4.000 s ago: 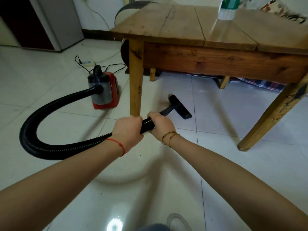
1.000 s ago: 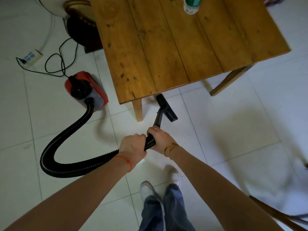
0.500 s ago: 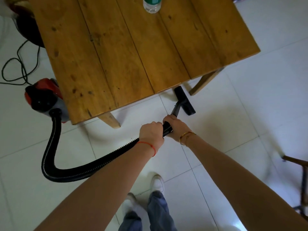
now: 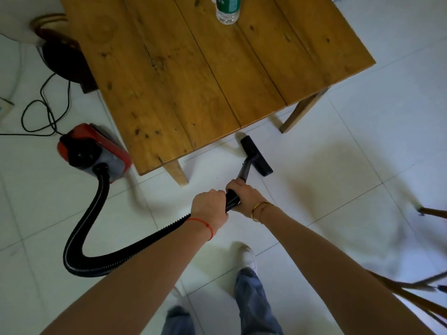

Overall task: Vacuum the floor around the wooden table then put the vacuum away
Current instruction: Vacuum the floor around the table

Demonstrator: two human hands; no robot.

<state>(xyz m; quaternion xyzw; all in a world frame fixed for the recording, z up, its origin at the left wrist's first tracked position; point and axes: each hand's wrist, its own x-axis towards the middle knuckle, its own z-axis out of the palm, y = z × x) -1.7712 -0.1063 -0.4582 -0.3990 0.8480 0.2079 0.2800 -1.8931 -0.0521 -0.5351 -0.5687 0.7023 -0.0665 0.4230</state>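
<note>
Head view: left hand [image 4: 210,206] and right hand [image 4: 244,197] both grip the ribbed black hose [image 4: 96,213]. Flat nozzle [image 4: 256,156] lies on glossy white tile floor [image 4: 338,165], beside the plank table [image 4: 205,68] edge; red canister [image 4: 93,152] near its leg.

one table [image 4: 198,76], one vacuum [image 4: 96,153], one bottle [image 4: 227,9]

A water bottle [image 4: 227,9] stands on the wooden table [image 4: 193,76], and the red vacuum [image 4: 93,153] sits on the white tiled floor [image 4: 338,177].
</note>
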